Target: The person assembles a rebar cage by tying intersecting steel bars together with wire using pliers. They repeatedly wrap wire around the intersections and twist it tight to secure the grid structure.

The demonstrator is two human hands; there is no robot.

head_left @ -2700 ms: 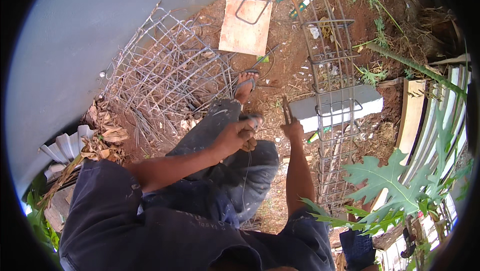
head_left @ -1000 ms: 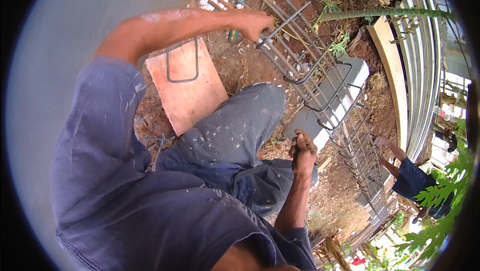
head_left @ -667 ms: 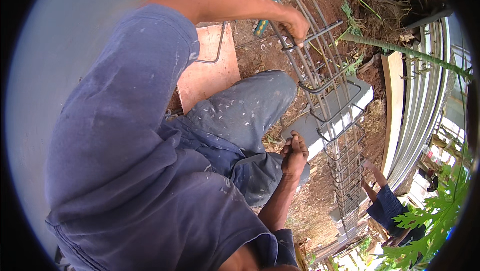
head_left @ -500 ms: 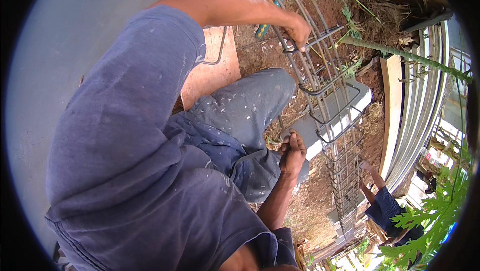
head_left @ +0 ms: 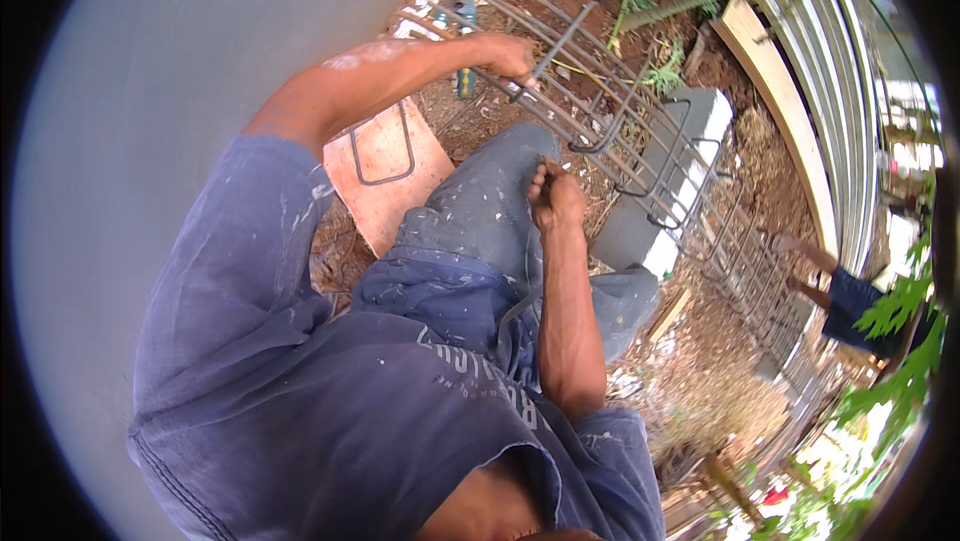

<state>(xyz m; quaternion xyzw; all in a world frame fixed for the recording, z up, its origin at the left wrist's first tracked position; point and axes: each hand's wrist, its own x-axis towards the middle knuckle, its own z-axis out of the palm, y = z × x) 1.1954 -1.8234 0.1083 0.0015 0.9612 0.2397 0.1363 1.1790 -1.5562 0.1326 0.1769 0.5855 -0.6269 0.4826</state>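
Note:
A long cage of steel rebar (head_left: pixel 575 111), tied with square stirrups, runs from the upper middle down to the right. My left hand (head_left: pixel 512 59) closes around its near bars beside one stirrup. Above my bent knee (head_left: pixel 500 181), my right hand (head_left: pixel 557 196) is held with fingers curled together; whatever it pinches, if anything, is hidden. A hand tool with teal and yellow handles (head_left: pixel 465 81) lies on the ground just past my left wrist. One loose bent stirrup (head_left: pixel 411 146) rests on a reddish board (head_left: pixel 375 203) left of my leg.
A grey concrete block (head_left: pixel 640 231) lies beneath the cage. Long planks (head_left: pixel 780 106) and corrugated sheets (head_left: pixel 850 91) stand along the right. Another person (head_left: pixel 855 311) reaches toward the cage's far part. A smooth grey surface (head_left: pixel 190 71) fills the left; green leaves (head_left: pixel 890 381) hang lower right.
My view has turned, shifting the cage's near end up and left in the picture. My left hand stays on the bars. My right hand has come up beside my knee, fingers still curled.

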